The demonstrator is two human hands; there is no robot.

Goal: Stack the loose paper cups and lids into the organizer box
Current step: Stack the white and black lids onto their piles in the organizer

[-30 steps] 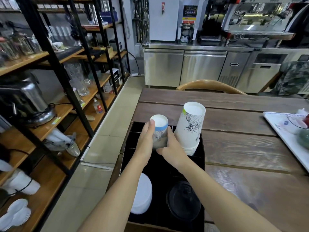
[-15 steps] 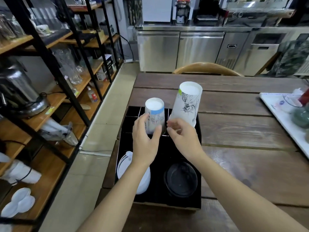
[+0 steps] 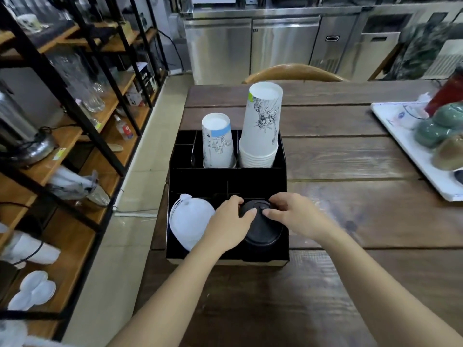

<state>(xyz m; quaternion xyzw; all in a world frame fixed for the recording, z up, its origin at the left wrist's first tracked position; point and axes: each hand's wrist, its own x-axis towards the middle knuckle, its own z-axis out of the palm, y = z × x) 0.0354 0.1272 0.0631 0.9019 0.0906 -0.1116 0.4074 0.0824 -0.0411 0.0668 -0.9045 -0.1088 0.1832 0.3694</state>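
Dark wooden planks of a café table (image 3: pixel 325 156) are spreading under my arms, with black-framed wooden shelving (image 3: pixel 75 121) standing along the floor at my nine o'clock. Working from the left, the black compartmented organizer box (image 3: pixel 281 171) is sitting at the table's left edge, at my twelve o'clock. In its near-left compartment a stack of white plastic lids (image 3: pixel 190 219) is leaning on edge. My left hand (image 3: pixel 229 225) is curling over the left rim of the stack of black plastic lids (image 3: pixel 263 234) in the near-right compartment, fingers pressing on top, while my right hand (image 3: pixel 295 216) is pinching the same stack from its two o'clock side, fingertips touching the lid's raised top. Both hands are closing on it without lifting, as far as I can judge.

In the far row, the short white paper cup with a blue band (image 3: pixel 218 141) is standing upside down, and just right of it the tall stack of white paper cups with black line drawings (image 3: pixel 261 126) is rising well above the box wall.

Cups and lids are all sitting inside; I am judging the job nearly finished, with only squaring the black lids left. At my two o'clock a white tray (image 3: pixel 400 146) is holding unrelated crockery.
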